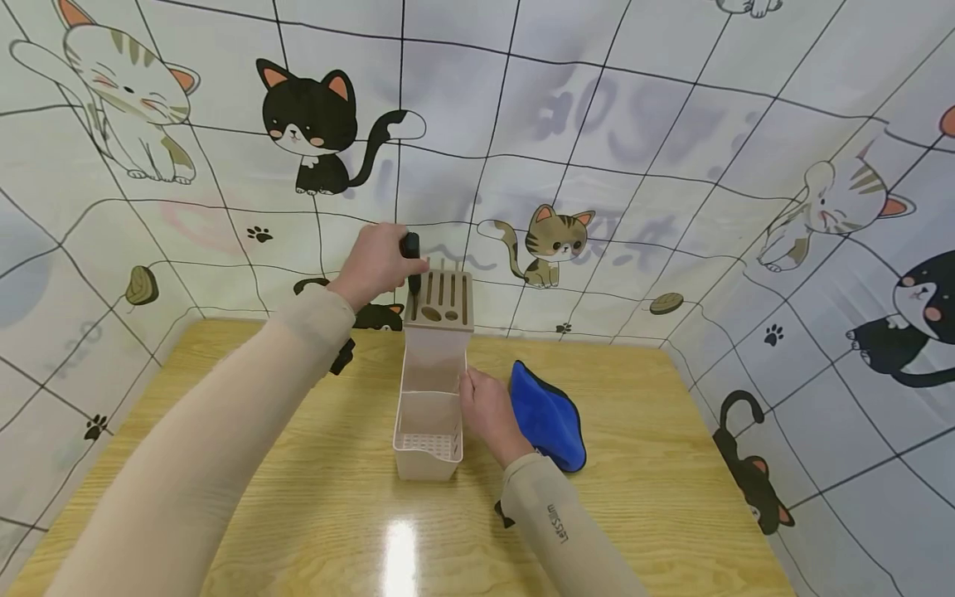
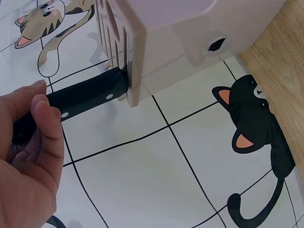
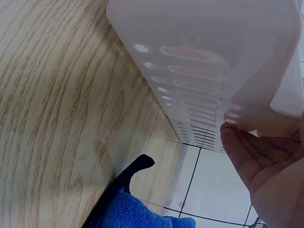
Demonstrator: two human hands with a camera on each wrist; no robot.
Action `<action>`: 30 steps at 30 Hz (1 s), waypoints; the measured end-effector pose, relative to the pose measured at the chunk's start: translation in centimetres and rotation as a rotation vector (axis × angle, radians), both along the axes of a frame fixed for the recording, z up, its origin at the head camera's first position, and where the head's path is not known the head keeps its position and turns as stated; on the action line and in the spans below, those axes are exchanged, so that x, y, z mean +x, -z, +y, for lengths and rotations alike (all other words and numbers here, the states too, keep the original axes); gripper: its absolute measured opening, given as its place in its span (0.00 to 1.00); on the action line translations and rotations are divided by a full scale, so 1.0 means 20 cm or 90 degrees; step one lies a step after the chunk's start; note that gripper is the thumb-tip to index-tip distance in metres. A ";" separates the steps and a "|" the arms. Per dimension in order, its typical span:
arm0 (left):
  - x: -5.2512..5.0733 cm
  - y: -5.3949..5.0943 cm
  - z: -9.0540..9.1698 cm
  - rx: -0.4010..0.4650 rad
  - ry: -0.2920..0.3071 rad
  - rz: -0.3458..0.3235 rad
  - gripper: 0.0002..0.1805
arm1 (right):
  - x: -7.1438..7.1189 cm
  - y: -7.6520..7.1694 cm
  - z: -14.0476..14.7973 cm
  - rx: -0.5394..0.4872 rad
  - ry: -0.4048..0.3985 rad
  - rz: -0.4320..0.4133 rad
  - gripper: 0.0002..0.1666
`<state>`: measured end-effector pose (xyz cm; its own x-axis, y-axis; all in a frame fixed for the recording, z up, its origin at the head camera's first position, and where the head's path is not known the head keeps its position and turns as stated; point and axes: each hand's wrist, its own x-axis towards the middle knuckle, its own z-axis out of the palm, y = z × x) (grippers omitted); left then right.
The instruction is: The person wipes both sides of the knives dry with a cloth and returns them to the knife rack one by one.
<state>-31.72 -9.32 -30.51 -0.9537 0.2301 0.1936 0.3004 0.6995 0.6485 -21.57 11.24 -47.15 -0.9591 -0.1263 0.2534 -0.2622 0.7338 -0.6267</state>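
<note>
A beige plastic knife holder (image 1: 429, 406) stands on the table, with a slotted top block (image 1: 448, 311) at the back and an open basket in front. My left hand (image 1: 376, 261) grips the black riveted handle of a knife (image 2: 90, 95). The handle meets the leftmost slot of the block, and the blade is hidden. At the holder's right side, my right hand (image 1: 488, 410) grips the wall near its rim; the side's oval vents (image 3: 197, 88) show in the right wrist view. A blue cloth (image 1: 548, 419) with black edging lies just right of this hand.
The wood-grain table (image 1: 634, 497) ends at a back wall covered in a cat-print sheet (image 1: 462, 99). More of that sheet rises on the left and right. A small dark object (image 1: 504, 514) is partly hidden by the right sleeve.
</note>
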 end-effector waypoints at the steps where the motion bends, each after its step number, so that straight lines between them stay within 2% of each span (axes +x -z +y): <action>1: 0.00 0.00 0.00 0.000 -0.001 0.001 0.12 | 0.00 0.00 0.00 -0.001 -0.001 0.002 0.25; 15: 0.02 0.02 0.02 -0.011 -0.016 -0.012 0.12 | 0.00 0.01 0.00 -0.012 0.002 0.013 0.26; 23: 0.01 0.04 0.03 -0.031 -0.037 0.021 0.14 | 0.00 0.01 0.00 -0.011 0.006 0.022 0.25; 30: 0.03 0.07 0.02 0.006 -0.036 0.020 0.13 | 0.01 0.01 -0.01 -0.018 0.009 0.024 0.25</action>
